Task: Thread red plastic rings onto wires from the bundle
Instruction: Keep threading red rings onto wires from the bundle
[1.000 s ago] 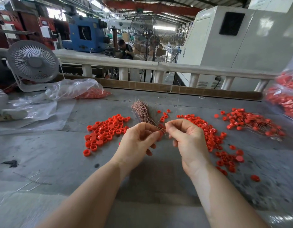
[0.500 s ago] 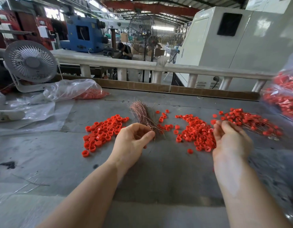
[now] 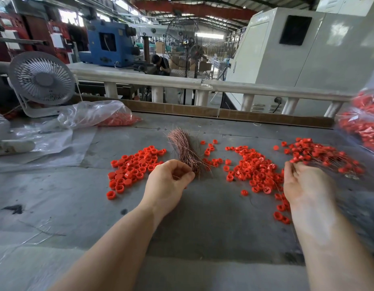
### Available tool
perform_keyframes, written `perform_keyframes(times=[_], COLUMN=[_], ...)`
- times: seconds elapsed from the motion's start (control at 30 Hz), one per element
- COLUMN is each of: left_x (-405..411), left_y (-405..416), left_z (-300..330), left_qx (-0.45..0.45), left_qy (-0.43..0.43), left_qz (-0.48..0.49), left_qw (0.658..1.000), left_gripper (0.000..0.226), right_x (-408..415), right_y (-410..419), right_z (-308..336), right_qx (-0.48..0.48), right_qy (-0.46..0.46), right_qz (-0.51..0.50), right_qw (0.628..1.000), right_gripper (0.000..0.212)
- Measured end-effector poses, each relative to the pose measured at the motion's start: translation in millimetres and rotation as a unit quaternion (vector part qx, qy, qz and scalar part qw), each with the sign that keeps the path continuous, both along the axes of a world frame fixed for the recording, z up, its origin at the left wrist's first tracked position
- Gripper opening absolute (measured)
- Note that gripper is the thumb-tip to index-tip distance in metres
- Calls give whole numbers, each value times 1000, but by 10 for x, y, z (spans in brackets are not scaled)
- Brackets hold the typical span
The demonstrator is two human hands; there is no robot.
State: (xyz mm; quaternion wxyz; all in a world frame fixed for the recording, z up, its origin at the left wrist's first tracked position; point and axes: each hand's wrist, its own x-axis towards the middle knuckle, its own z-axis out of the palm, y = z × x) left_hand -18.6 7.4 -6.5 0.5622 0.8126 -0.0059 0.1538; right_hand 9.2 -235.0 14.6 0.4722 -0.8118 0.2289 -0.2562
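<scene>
A bundle of thin copper-coloured wires lies on the grey table, fanned out at its far end. My left hand has curled fingers, and its thumb and fingertips pinch the bundle's near end. Loose red plastic rings lie in a left pile and a middle pile. Farther right is a heap of rings threaded on wires. My right hand reaches to that heap's near edge, fingers straight and relaxed, holding nothing I can see.
A white desk fan stands at the back left. Beside it lie a clear bag of red rings and plastic sheeting. Another bag of red parts sits at the right edge. A white rail borders the table's far side.
Both hands were together at the bundle working a wire. My right hand then swung right to the threaded heap and opened, while my left stayed at the bundle's near end.
</scene>
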Motion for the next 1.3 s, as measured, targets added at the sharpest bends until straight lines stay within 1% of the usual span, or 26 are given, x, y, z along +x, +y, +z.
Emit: perform_keyframes(times=[0.03,0.07,0.1,0.13,0.17,0.2,0.23,0.27,0.3,0.33,0.37,0.43,0.47,0.53,0.57,0.6,0.77,0.83,0.9,1.0,1.1,1.17,1.23,1.3], left_x=[6,13,19,27,37,48,58,68,76,81,81,81,82,84,83,82,68,50,28,8,19,30,28,10], left_y=[6,12,21,31,42,55,67,78,90,98,104,107,106,104,102,100,74,56,30,-6,-3,12,10,-16], left_z=[-5,-10,-14,-18,-23,-30,-37,-45,-55,-63,-67,-75,-79,-81,-81,-81,-74,-70,-63,-74,-82,-85,-79,-62], left_qx=[8,16,22,24,24,24,24,27,35,49,64,88,99,121,129,134,137,142,162,205,246,241,227,214], left_qy=[-1,-3,-5,-7,-9,-9,-11,-13,-17,-21,-24,-27,-28,-32,-33,-33,-26,-29,-41,-46,-38,-46,-65,-93], left_qz=[5,13,22,31,41,51,60,68,76,83,88,92,93,93,91,88,70,48,21,-4,-14,-19,-25,-39], left_qw=[1000,1000,1000,999,999,998,998,997,996,995,994,991,990,988,987,986,988,988,986,978,969,969,971,972], left_gripper=[6,6,6,6,6,7,7,8,9,9,10,11,10,10,11,11,11,9,7,13,9,5,5,5], right_x=[16,19,2,-11,-31,-20,-5,-3,3,1,-8,-51,-68,-120,-144,-165,-180,-174,-178,-187,-197,-204,-215,-231], right_y=[14,59,97,147,200,258,310,384,463,540,595,682,721,805,851,891,927,918,928,949,963,973,980,982], right_z=[-31,-41,-32,-19,-7,3,11,24,25,18,-4,-26,-40,-74,-95,-113,-164,-186,-196,-183,-183,-178,-154,-131], right_qx=[-38,-53,-51,-19,38,134,224,317,339,313,254,118,40,-108,-154,-180,-212,-223,-234,-225,-224,-229,-220,-218], right_qy=[-13,-2,2,-7,-21,-44,-78,-99,-93,-77,-71,-74,-81,-86,-90,-91,-29,-1,5,-22,-35,-53,-89,-105], right_qz=[12,35,71,110,167,225,244,240,233,237,246,262,269,285,295,304,314,324,333,342,351,351,354,367], right_qw=[999,998,996,994,985,964,940,912,906,917,933,955,959,948,939,931,925,919,914,912,909,906,905,898], right_gripper=[33,34,34,34,35,33,27,22,20,20,21,24,24,20,21,23,28,30,31,31,28,28,34,39])
